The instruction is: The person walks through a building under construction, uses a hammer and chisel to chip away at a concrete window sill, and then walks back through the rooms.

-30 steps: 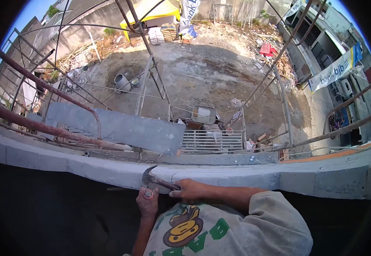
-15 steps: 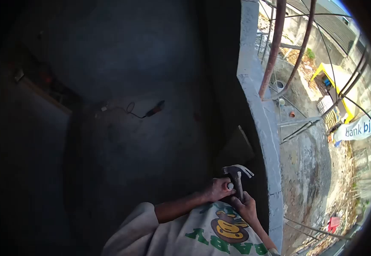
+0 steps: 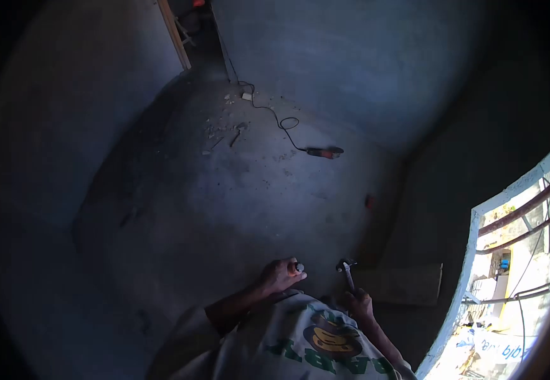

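My left hand [image 3: 277, 277] is closed around an orange tool with a round grey metal end [image 3: 299, 268]; that end faces up at me, and the rest is hidden by the fist. My right hand [image 3: 360, 304] grips a claw hammer [image 3: 348, 276] by its handle, head upward and away from my body. A gap separates the hammer from my left hand. Both hands are held close in front of my printed shirt [image 3: 287, 329].
A corded orange-and-black power tool [image 3: 324, 153] lies on the dusty floor, its cable [image 3: 266, 108] running to a white box [image 3: 247, 97]. Rubble [image 3: 215, 130] is scattered nearby. A board [image 3: 408, 285] is at right, beside a window opening [image 3: 469, 253] with pipes outside.
My view has swung left, from the window opening to the room's floor. The hammer head, close beside my left hand before, is now apart from it. Both hands keep their grip.
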